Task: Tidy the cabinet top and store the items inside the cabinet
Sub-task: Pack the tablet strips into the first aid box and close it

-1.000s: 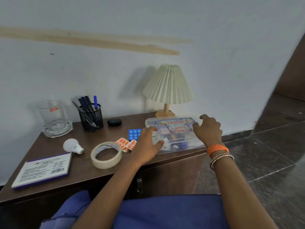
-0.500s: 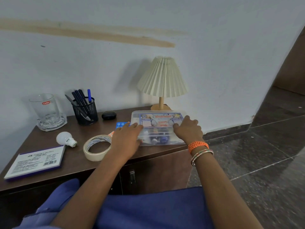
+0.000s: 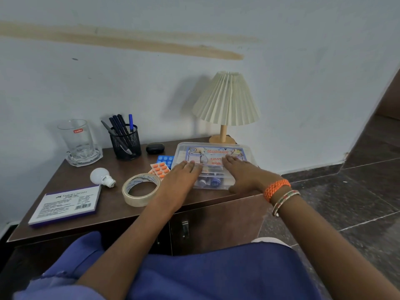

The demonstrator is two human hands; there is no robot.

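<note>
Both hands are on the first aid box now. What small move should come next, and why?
Probably curl the fingers around the box's sides and lift it. The left hand and right hand lie flat on the first aid box, not gripping, and the cabinet doors below look shut.

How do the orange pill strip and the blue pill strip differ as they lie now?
The orange pill strip shows almost whole, with oblong orange tablets; the blue pill strip is partly hidden and shows round, pale blue blisters. The orange pill strip lies nearer the tape roll; the blue pill strip lies behind it, against the first aid box. Both lie flat on the cabinet top, just left of the left hand.
</note>
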